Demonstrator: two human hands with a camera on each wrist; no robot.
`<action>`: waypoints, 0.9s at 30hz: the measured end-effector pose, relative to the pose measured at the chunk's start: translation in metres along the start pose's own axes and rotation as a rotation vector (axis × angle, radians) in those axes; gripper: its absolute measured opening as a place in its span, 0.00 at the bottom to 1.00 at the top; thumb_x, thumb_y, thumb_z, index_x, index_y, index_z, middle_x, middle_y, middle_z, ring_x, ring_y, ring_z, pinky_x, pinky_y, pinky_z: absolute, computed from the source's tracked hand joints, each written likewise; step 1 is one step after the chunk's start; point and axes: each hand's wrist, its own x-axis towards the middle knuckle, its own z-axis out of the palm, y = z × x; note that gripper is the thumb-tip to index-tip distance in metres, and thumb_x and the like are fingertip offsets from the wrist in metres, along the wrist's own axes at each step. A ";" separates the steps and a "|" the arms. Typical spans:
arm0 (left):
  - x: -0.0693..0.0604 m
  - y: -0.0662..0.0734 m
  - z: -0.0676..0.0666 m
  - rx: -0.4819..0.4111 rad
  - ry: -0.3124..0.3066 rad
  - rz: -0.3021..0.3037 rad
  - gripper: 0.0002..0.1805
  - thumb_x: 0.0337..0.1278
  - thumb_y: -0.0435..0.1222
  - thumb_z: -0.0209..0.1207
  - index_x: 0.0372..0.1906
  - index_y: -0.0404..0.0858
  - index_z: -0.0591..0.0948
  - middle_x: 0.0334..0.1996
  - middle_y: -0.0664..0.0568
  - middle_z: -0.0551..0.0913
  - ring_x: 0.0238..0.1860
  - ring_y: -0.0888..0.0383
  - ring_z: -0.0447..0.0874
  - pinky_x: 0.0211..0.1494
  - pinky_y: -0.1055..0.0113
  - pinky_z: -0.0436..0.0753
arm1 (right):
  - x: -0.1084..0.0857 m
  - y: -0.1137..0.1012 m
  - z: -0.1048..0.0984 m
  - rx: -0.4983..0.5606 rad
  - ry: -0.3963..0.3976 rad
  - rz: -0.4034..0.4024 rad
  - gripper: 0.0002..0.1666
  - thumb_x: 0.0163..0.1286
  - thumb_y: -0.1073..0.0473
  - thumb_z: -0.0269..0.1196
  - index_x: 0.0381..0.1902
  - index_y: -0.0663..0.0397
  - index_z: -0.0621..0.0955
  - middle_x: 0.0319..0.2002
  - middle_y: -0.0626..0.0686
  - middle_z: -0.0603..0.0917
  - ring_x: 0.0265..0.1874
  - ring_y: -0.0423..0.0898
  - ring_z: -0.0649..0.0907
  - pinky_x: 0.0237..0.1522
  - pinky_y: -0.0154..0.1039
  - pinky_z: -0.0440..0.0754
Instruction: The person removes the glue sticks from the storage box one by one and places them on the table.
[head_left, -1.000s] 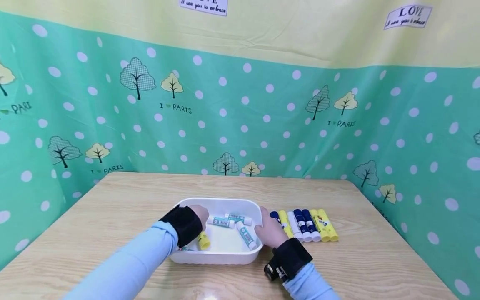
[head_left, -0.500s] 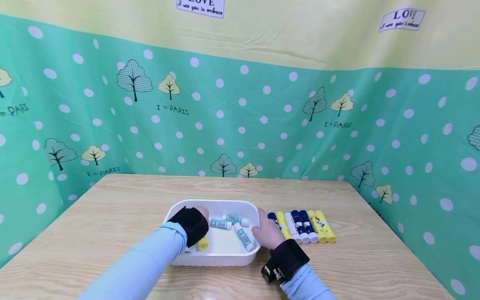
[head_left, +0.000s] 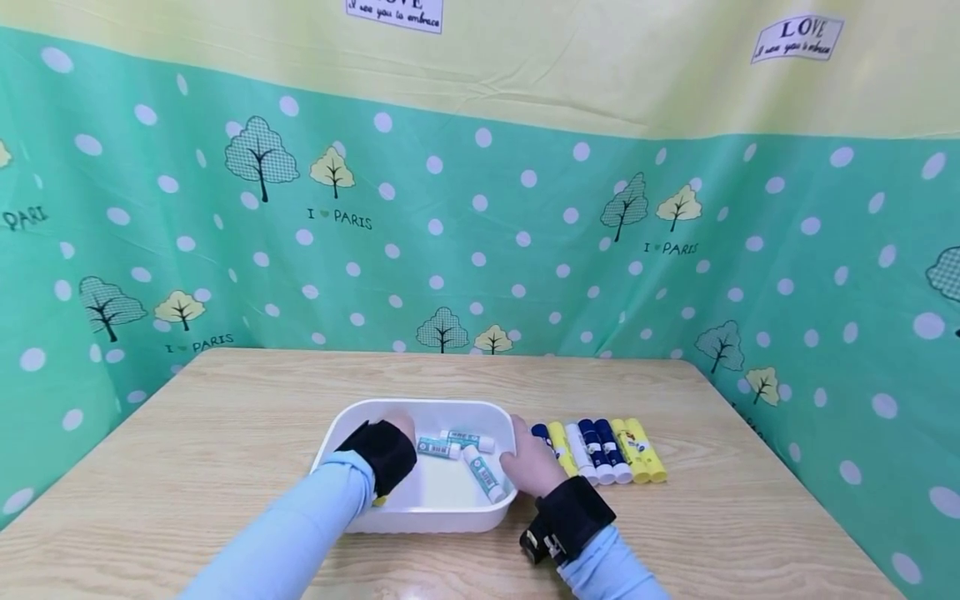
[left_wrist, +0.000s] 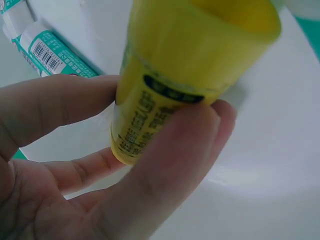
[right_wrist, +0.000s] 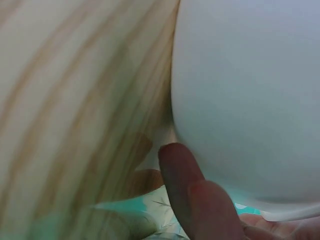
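A yellow glue stick (left_wrist: pixel 175 45) is pinched between the thumb and fingers of my left hand (head_left: pixel 397 423), which reaches into the white plastic basin (head_left: pixel 427 523). The left wrist view shows the stick tilted above the basin's white inside; in the head view only a scrap of yellow shows under the wrist. My right hand (head_left: pixel 536 462) grips the basin's right rim, thumb toward the inside and fingers (right_wrist: pixel 182 175) along the outer wall. Inside the basin lie teal-and-white glue sticks (head_left: pixel 483 473), with two crossing near the back. My left arm hides the basin's left part.
Right of the basin, several glue sticks lie side by side in a row: yellow (head_left: pixel 647 450), dark blue (head_left: pixel 592 446) and white (head_left: pixel 581 454). The wooden table (head_left: pixel 262 417) meets a green dotted curtain (head_left: pixel 450 250) at the back.
My left hand has turned and shifted slightly within the basin, and the yellow stick is now mostly hidden in the head view. The right hand keeps its grip on the rim.
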 end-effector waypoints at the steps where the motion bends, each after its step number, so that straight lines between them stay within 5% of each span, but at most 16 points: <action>1: -0.001 0.000 -0.001 0.047 0.000 0.024 0.06 0.39 0.27 0.48 0.16 0.38 0.66 0.14 0.52 0.65 0.15 0.57 0.64 0.20 0.67 0.63 | 0.000 0.000 0.000 -0.002 0.001 0.001 0.35 0.58 0.66 0.48 0.64 0.59 0.52 0.56 0.64 0.67 0.46 0.54 0.75 0.38 0.45 0.76; 9: -0.003 -0.002 -0.002 -0.094 -0.004 -0.045 0.04 0.41 0.28 0.46 0.20 0.38 0.67 0.15 0.52 0.66 0.15 0.57 0.64 0.19 0.69 0.62 | 0.000 -0.001 -0.001 -0.006 0.004 -0.006 0.35 0.58 0.66 0.48 0.64 0.58 0.52 0.55 0.64 0.67 0.42 0.52 0.77 0.32 0.42 0.77; 15: 0.000 -0.005 -0.008 -0.262 0.039 -0.115 0.06 0.48 0.29 0.41 0.22 0.40 0.67 0.17 0.51 0.68 0.18 0.57 0.66 0.21 0.69 0.64 | 0.000 -0.003 0.000 -0.008 0.030 0.004 0.34 0.59 0.66 0.48 0.64 0.58 0.53 0.55 0.63 0.68 0.46 0.54 0.75 0.42 0.47 0.75; 20: 0.008 -0.007 -0.020 -0.216 0.037 -0.120 0.03 0.42 0.28 0.50 0.26 0.37 0.70 0.20 0.50 0.72 0.24 0.56 0.70 0.29 0.66 0.70 | 0.000 -0.001 0.001 -0.005 0.028 0.015 0.35 0.59 0.66 0.48 0.64 0.58 0.52 0.56 0.63 0.67 0.46 0.53 0.75 0.39 0.46 0.76; 27: 0.026 -0.019 -0.037 -0.140 0.010 -0.109 0.29 0.36 0.29 0.59 0.51 0.27 0.67 0.41 0.37 0.76 0.41 0.47 0.75 0.46 0.57 0.73 | -0.001 -0.001 0.000 -0.007 0.020 -0.009 0.36 0.58 0.66 0.48 0.64 0.60 0.51 0.55 0.65 0.67 0.43 0.54 0.77 0.34 0.44 0.78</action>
